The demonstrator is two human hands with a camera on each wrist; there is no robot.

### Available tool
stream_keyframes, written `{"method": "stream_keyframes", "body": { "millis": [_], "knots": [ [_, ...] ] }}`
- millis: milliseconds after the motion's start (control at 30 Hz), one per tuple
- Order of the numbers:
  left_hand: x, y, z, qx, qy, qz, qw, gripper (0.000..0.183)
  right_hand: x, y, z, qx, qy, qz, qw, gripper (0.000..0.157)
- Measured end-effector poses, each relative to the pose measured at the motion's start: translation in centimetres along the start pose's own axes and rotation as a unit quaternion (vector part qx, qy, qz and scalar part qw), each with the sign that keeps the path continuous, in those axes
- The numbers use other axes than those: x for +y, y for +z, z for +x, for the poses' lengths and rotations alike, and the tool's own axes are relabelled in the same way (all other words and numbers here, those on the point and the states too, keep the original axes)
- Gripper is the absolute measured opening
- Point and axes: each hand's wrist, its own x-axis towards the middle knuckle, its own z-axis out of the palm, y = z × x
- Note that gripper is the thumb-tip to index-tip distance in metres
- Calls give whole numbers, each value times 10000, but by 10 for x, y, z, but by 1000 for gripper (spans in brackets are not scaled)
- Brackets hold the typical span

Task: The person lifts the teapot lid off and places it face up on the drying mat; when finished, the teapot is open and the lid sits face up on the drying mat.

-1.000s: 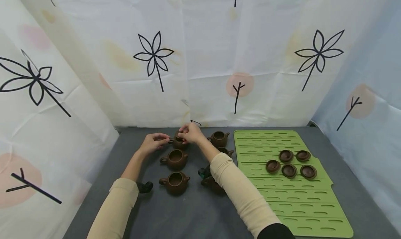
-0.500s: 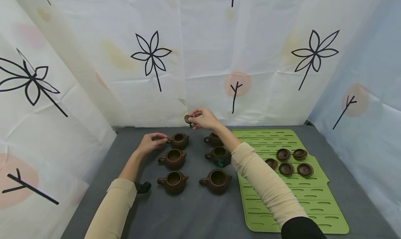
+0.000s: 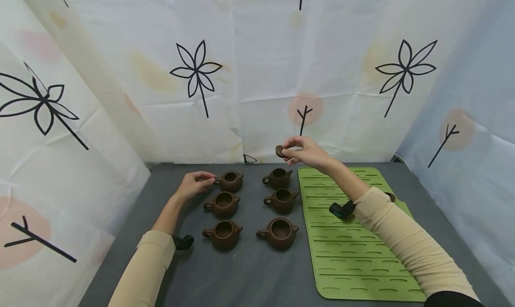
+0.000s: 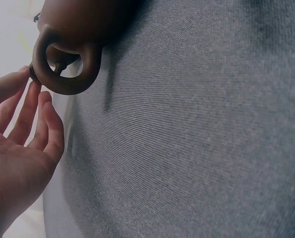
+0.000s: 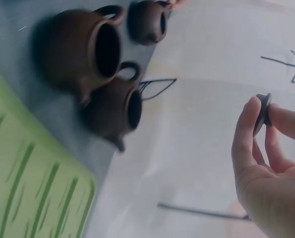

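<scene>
My left hand (image 3: 193, 185) pinches the handle of the far-left brown teapot (image 3: 234, 186) between thumb and fingertips. In the left wrist view, a nearer teapot's handle (image 4: 70, 87) loops in front and partly hides that grip. My right hand (image 3: 307, 153) is raised near the back cloth, above and behind the mat's far edge. It pinches a small brown lid (image 5: 262, 115) edge-on between thumb and fingers. The far-left teapot has an uncovered mouth.
More lidless teapots stand in two columns, including the front-left (image 3: 223, 242) and front-right (image 3: 280, 242) ones. A green ridged mat (image 3: 346, 271) lies at right; my right sleeve hides most of the lids on it. A patterned cloth (image 3: 265, 74) hangs behind the grey table.
My right hand has lifted the lid off the far-left teapot and carried it up and to the right. My left hand has stayed at the handle.
</scene>
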Motion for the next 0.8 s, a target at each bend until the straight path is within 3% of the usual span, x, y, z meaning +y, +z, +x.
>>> {"method": "stream_keyframes", "body": {
  "millis": [267, 433, 600, 800],
  "knots": [
    [-1, 0, -4, 72, -81, 16, 9999, 42, 23, -41, -51, -180, -33, 254, 9995, 49],
    [-3, 0, -7, 45, -90, -33, 9999, 43, 43, -61, -80, -293, 65, 502, 9983, 51],
    [-6, -2, -12, 86, -133, -113, 9998, 44, 62, -75, -104, 23, 168, -222, 9996, 51],
    [-8, -7, -16, 132, -218, -247, 9994, 45, 86, -85, -121, 226, 235, -1117, 9932, 48]
  ]
}}
